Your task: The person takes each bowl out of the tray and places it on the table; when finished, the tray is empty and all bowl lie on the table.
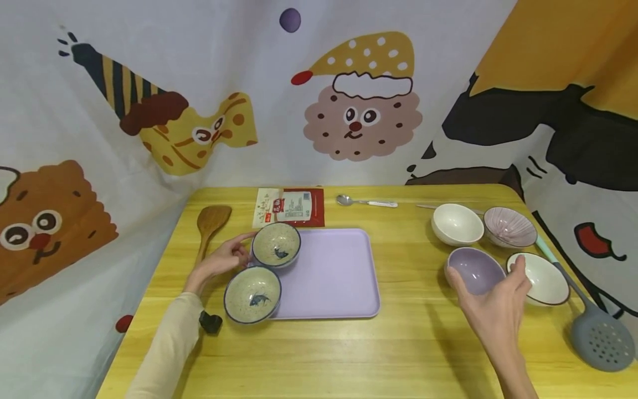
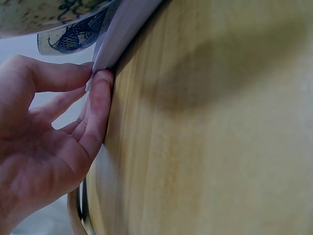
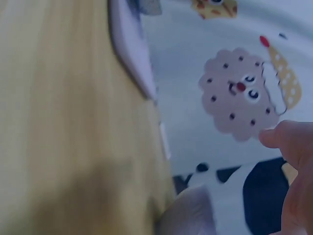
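My left hand [image 1: 225, 260] is at the left edge of a lilac tray [image 1: 329, 277]. In the left wrist view its thumb and fingers pinch the tray rim [image 2: 117, 41]. Two speckled bowls with blue fish, a rear bowl [image 1: 274, 244] and a front bowl [image 1: 251, 293], stand side by side on the tray's left part. On the right, my right hand [image 1: 493, 310] hovers with thumb and fingers spread over a purple bowl [image 1: 476, 269]. The right wrist view shows the fingers raised apart from that bowl [image 3: 190, 215].
Near the purple bowl stand a white bowl [image 1: 457, 223], a pink striped bowl [image 1: 510, 226] and a dark-rimmed white bowl [image 1: 540, 280]. A grey slotted turner [image 1: 602, 338] lies far right. Behind the tray are a food packet [image 1: 299, 208] and a spoon [image 1: 366, 203]; a wooden spatula [image 1: 211, 221] lies left.
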`<state>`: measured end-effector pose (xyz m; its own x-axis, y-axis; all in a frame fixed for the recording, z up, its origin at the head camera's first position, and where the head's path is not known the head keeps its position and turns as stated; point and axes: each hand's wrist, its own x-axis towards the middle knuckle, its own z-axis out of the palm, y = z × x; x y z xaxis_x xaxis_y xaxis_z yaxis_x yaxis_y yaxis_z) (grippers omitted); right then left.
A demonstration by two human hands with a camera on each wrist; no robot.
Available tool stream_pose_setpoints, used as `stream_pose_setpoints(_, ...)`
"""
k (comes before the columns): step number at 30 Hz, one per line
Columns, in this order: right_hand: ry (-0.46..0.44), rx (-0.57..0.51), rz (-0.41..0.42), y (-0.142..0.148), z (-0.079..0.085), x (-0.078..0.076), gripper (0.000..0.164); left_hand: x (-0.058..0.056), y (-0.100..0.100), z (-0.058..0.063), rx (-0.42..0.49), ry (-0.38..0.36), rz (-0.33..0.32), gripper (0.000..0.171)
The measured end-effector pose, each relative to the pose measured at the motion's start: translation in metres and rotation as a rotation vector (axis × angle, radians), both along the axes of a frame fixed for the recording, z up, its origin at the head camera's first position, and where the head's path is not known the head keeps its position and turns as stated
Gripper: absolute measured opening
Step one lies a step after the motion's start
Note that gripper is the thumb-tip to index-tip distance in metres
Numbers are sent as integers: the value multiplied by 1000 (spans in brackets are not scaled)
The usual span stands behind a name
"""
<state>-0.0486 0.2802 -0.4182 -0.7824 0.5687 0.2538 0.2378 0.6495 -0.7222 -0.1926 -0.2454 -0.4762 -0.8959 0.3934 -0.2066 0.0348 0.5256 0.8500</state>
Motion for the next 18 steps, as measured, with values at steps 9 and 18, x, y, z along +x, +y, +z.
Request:
stream_pose_setpoints(9, 236, -22, 291, -46, 24, -24, 108, 1, 1, 0, -4, -13, 4, 79)
stream_pose_setpoints(18, 193, -17, 548, -93, 19, -64, 116, -2, 0, -2, -4, -3, -8, 80)
